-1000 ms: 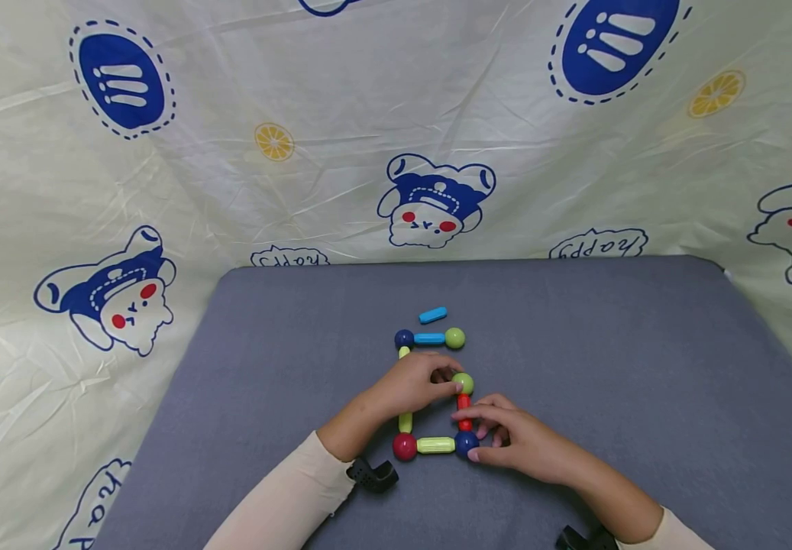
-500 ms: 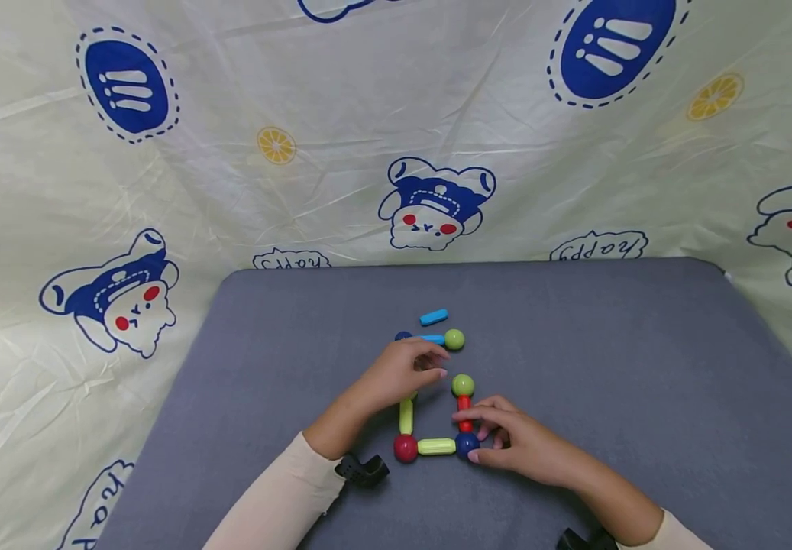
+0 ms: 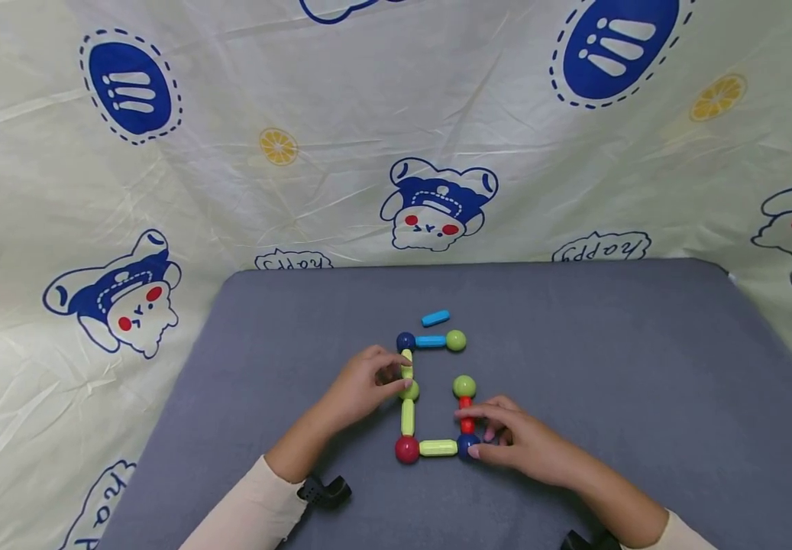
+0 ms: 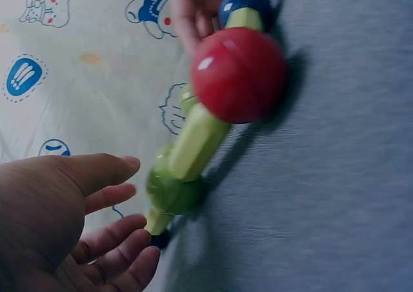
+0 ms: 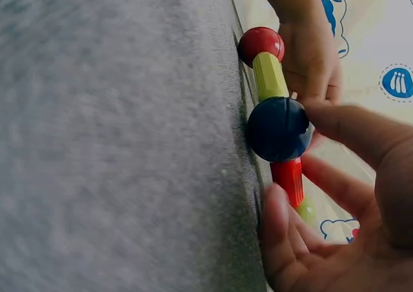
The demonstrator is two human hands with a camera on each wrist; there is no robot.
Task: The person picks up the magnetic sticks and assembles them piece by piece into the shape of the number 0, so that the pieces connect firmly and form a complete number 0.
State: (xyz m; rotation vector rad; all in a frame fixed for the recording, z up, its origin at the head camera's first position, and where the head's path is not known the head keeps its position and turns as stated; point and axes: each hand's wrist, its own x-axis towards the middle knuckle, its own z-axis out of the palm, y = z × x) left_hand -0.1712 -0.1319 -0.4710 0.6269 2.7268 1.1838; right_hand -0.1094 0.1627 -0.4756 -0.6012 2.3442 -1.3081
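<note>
A chain of magnetic balls and rods lies on the table. My right hand holds its near right corner, thumb against the dark blue ball and index finger over the red rod. A green ball caps that rod. A yellow-green rod joins the dark blue ball to a red ball. Along the left side, my left hand is beside the middle green ball, fingers spread and thumb tip apart from it. Beyond, the far dark blue ball meets a blue rod.
A loose blue rod lies just beyond the chain. Another green ball ends the far blue rod, with a gap between it and the red rod's green ball. The grey table meets a printed curtain at the back.
My left hand has let go of the green ball on the red rod and moved left to the chain's left side. The right hand stays in place at the corner.
</note>
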